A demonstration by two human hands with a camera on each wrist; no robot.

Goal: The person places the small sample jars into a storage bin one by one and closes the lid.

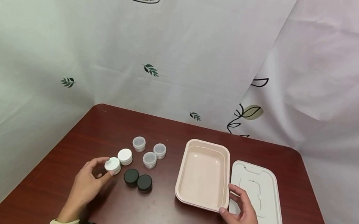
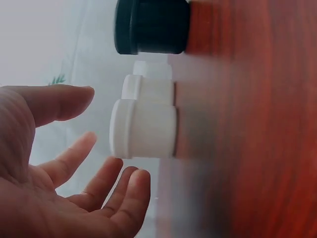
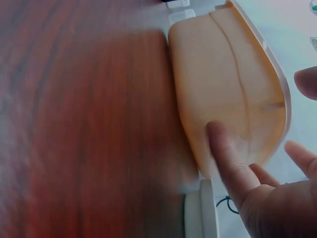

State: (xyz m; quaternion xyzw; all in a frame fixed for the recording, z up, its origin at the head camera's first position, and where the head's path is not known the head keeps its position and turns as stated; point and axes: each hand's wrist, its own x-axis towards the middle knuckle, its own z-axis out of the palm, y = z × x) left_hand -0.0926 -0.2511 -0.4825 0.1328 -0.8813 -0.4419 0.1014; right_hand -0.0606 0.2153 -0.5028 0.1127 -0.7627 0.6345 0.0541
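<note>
My left hand (image 1: pixel 88 181) is at the nearer of two white-lidded jars (image 1: pixel 112 165), thumb and fingers spread about it. In the left wrist view a gap shows between the thumb (image 2: pixel 64 101) and the white jar (image 2: pixel 146 129), whose base sits on the table. At the near right corner of a beige plastic box (image 1: pixel 205 177) is my right hand (image 1: pixel 241 220), its fingers loosely bent. One finger (image 3: pixel 225 153) overlaps the box's side wall (image 3: pixel 213 74) in the right wrist view, while the thumb (image 3: pixel 307 83) stays off the rim.
Another white jar (image 1: pixel 125 156) stands just behind the first. Two black jars (image 1: pixel 131 177) are to their right, and three small translucent jars (image 1: pixel 149 160) stand farther back. A white lid (image 1: pixel 268 201) lies right of the box on the dark red table (image 1: pixel 157 223). Patterned cloth (image 1: pixel 188 52) hangs behind.
</note>
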